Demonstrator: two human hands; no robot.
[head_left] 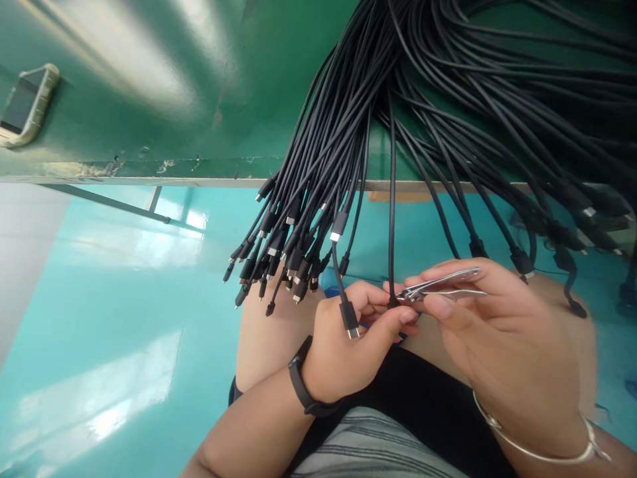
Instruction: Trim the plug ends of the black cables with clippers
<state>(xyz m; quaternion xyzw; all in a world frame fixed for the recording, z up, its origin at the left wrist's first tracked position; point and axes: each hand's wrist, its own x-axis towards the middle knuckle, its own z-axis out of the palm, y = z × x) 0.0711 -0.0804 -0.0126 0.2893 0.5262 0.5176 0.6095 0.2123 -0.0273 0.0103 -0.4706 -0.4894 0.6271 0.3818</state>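
Observation:
My left hand (348, 345) pinches the end of one black cable (392, 199) that hangs down over the table edge. The cable's connector is mostly hidden by my fingers. In my right hand (507, 338) is a silver nail clipper (438, 284), held between thumb and fingers with its lever raised. The clipper's jaws meet the cable end right at my left fingertips; whether they bite into it I cannot tell. Another cable's USB-C plug (350, 320) lies over the back of my left hand. Many more black cables (328, 126) hang beside it, plugs downward.
The cables drape from a green table (213, 86) with a chipped front edge. A phone in a pale case (30, 103) lies at its far left. Below, a metal table frame (119, 204) stands over the glossy turquoise floor (124, 312). More cable ends (562, 232) hang at the right.

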